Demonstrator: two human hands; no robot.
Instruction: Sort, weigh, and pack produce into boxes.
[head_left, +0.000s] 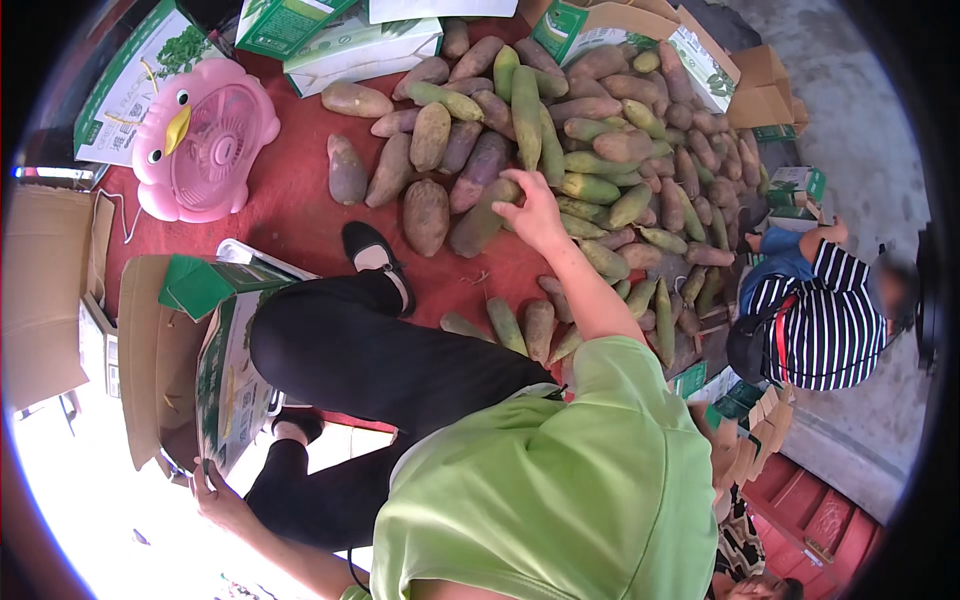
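My right hand (532,208) reaches over the pile, its thumb and fingers closed about the upper end of a greenish-purple radish (480,222). Several purple and green radishes lie close around it, among them a fat brownish-purple radish (426,218) and a long green radish (525,115). Low on the left, my left hand (218,500) pinches the lower edge of an open cardboard box (228,385) with a white and green printed side. That box stands beside my knee with its flaps spread; its inside shows only in part.
A pink bird-faced plastic item (205,140) rests on the red ground cover (300,180). Green and white cartons (365,55) stand at the back. The large radish heap (640,170) spreads rightward. A person in a striped top (825,315) is at the right, near other opened boxes (770,430).
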